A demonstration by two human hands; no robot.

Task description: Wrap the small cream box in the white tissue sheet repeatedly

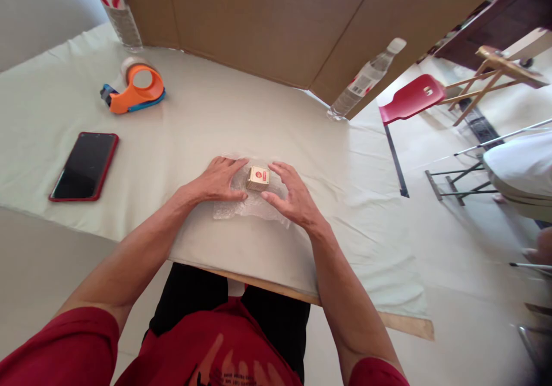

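A small cream box (259, 176) with red print lies on a sheet of clear bubble wrap (254, 206) near the front of the table. My left hand (221, 180) rests on the left part of the wrap, thumb and fingers apart, a short way from the box. To the right of the box is my right hand (290, 193), also spread, with its thumb and fingertips close to the box's right side. Whether those fingertips touch the box I cannot tell. Neither hand grips anything.
An orange and blue tape dispenser (135, 90) and a black phone (85, 166) in a red case lie at left. Water bottles (364, 81) stand before a tall cardboard panel (259, 23) at the back. A red chair (414, 97) and a seated person (521, 170) are off to the right.
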